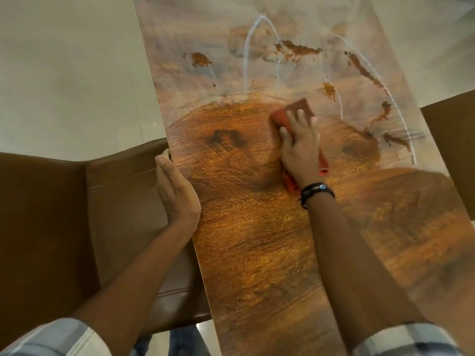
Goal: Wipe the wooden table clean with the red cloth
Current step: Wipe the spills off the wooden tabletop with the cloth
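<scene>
My right grip (299,147) lay flat on the red cloth (280,118), fingers spread and straight, pressing it down onto the wooden surface (257,240) rather than curling round it. The cloth sat directly under that grip. One corner stuck out beyond the fingertips, and strips of it showed at the wrist side and along the grip's right edge. A dark band (317,191) ringed the wrist just behind the grip.

My left grip (176,191) was well to the left of the right one. It was open, fingers straight and together, resting along the surface's left edge.

Beyond the right grip's fingertips the surface wore a pale film (205,34) marked with white arcs and brown patches. Around and behind the grip the wood showed warm orange. A brown chair (51,201) stood just left of the left grip.
</scene>
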The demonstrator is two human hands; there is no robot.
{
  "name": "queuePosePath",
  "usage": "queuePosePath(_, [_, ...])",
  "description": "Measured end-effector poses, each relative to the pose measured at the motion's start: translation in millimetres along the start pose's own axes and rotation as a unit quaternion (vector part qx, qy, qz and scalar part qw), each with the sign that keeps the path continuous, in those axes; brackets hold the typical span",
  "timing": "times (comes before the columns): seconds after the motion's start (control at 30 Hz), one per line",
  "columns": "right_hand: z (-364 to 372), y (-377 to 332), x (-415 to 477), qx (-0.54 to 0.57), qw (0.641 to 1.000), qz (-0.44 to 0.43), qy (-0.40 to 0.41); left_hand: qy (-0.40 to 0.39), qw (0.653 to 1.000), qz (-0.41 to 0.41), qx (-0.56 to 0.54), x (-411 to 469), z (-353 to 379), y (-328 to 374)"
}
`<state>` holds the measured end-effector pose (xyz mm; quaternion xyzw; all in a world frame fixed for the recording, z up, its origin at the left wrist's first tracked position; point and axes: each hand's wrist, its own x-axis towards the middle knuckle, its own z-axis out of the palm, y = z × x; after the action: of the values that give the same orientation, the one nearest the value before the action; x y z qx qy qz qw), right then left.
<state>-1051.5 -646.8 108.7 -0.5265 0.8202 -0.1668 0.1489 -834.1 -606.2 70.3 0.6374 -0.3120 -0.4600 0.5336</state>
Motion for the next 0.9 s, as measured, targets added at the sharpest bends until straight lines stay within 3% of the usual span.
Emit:
queuePosePath(0.2, [62, -99, -87, 0.005, 0.961, -0.254, -0.106, -0.005, 1.000, 0.008, -0.016, 2, -3, 1])
queuePosePath(0.3, [56, -84, -102, -0.004, 0.948, -0.290, -0.131, 0.013, 1.000, -0.002, -0.022, 1, -4, 0])
queuePosePath(0.37, [41, -55, -97, -0.005, 0.960, -0.254, -0.117, 0.012, 1.000, -0.006, -0.022, 1, -3, -2])
queuePosePath(0.5, [1, 25, -67, -0.009, 0.998, -0.056, -0.024, 0.005, 1.000, -0.012, -0.023, 1, -2, -7])
queuePosePath(0.57, [-13, 46, -54, 0.013, 0.999, 0.042, 0.010, 0.006, 1.000, -0.010, -0.020, 1, -2, -7])
queuePosePath(0.63, [-11, 39, -53, 0.028, 0.997, 0.075, 0.022, 0.011, 1.000, -0.014, -0.026, 1, -3, -7])
queuePosePath(0.7, [4, 12, -74, 0.024, 0.999, 0.020, 0.004, 0.014, 0.999, -0.029, -0.035, 1, -5, -4])
queuePosePath(0.8, [37, -36, -142, 0.015, 0.990, -0.133, -0.051, 0.040, 0.998, -0.045, -0.023, 0, -9, 3])
queuePosePath(0.9, [54, -50, -200, -0.024, 0.966, -0.236, -0.100, 0.107, 0.990, 0.012, 0.087, -4, -12, 13])
